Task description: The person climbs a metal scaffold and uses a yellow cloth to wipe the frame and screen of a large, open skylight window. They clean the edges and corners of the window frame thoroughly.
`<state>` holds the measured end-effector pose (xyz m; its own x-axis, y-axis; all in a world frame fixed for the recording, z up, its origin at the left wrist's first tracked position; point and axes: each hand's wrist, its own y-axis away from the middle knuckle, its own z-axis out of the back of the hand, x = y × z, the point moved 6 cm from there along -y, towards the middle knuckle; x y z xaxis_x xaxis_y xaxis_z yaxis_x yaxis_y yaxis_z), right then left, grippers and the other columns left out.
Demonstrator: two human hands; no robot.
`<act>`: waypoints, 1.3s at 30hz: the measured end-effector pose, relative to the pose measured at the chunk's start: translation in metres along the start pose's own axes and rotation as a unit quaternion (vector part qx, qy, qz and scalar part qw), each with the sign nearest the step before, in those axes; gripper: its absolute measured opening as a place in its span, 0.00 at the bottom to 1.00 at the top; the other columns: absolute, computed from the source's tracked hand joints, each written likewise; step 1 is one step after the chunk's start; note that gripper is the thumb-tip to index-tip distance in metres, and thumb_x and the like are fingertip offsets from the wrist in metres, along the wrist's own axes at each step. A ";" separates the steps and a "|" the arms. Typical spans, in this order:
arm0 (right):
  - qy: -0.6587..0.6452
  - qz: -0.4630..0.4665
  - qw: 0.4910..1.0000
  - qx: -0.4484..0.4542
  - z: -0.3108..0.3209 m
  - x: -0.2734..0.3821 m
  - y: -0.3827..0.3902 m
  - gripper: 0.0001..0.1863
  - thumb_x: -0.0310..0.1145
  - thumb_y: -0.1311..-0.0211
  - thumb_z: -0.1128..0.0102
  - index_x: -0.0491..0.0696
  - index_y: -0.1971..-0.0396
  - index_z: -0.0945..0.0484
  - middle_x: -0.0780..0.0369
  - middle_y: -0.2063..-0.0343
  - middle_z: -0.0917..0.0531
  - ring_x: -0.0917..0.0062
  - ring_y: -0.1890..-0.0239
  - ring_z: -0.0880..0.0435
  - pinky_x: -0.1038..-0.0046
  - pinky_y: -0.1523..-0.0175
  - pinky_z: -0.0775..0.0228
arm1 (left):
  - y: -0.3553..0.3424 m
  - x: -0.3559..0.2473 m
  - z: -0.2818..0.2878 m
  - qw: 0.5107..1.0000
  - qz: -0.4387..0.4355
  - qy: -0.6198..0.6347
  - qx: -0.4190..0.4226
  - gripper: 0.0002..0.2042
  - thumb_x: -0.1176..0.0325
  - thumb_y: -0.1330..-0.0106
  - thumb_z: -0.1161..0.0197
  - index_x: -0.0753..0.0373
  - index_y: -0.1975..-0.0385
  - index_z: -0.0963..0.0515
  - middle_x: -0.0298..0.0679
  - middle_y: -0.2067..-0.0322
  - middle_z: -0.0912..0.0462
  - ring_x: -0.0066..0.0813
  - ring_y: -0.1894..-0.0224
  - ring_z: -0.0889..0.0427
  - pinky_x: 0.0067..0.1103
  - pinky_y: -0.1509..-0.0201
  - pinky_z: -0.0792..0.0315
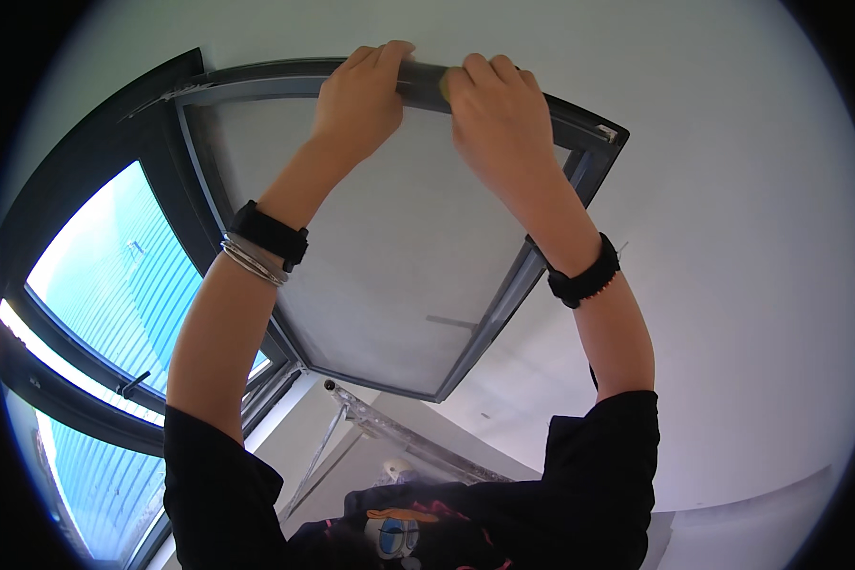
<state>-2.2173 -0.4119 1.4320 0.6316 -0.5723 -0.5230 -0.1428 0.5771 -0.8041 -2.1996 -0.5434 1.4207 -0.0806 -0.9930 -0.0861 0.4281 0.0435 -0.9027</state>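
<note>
Both my arms are raised to a dark grey framed window panel (503,323) that stands swung out from the wall window. A grey see-through sheet fills its frame; whether it is mesh or glass I cannot tell. My left hand (363,103) is closed over the top rail (424,85), fingers hooked behind it. Just to the right, my right hand (505,106) bends its fingers over the same rail. Under them shows the edge of a small yellow-green thing (446,85), perhaps a sponge, pressed against the rail and mostly hidden.
On the left, the dark fixed window frame (166,123) borders bright panes, with a handle (135,384) on a lower bar. Below the panel, a stained metal bar (418,442) with a thin strut crosses near my body. A pale wall (731,285) spreads to the right.
</note>
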 end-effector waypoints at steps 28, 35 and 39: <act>-0.009 0.029 0.999 -0.022 -0.006 0.025 -0.017 0.10 0.21 0.59 0.41 0.45 0.73 0.25 0.64 0.72 0.25 0.74 0.69 0.24 0.75 0.63 0.30 | 0.019 0.137 0.116 0.898 -0.083 -0.430 -0.044 0.26 0.70 0.43 0.46 0.60 0.41 0.38 0.42 0.38 0.40 0.40 0.33 0.45 0.38 0.32 0.48; -0.049 0.050 0.997 -0.039 -0.025 0.050 -0.044 0.08 0.20 0.63 0.40 0.46 0.81 0.28 0.64 0.77 0.28 0.75 0.73 0.26 0.76 0.66 0.32 | 0.041 0.209 0.172 0.807 -0.021 -0.589 0.046 0.34 0.72 0.47 0.43 0.60 0.37 0.44 0.40 0.33 0.49 0.39 0.31 0.52 0.40 0.31 0.51; -0.057 0.068 0.995 -0.038 -0.040 0.064 -0.055 0.08 0.21 0.64 0.39 0.46 0.80 0.27 0.64 0.78 0.27 0.75 0.73 0.26 0.76 0.66 0.32 | 0.052 0.206 0.154 0.827 -0.012 -0.559 0.060 0.33 0.72 0.46 0.44 0.61 0.36 0.45 0.41 0.33 0.50 0.40 0.31 0.53 0.38 0.31 0.51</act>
<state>-2.1997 -0.5040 1.4314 0.6837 -0.4204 -0.5965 -0.2870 0.5967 -0.7494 -2.0556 -0.7621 1.4206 0.7627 -0.4781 0.4356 0.5308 0.0778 -0.8439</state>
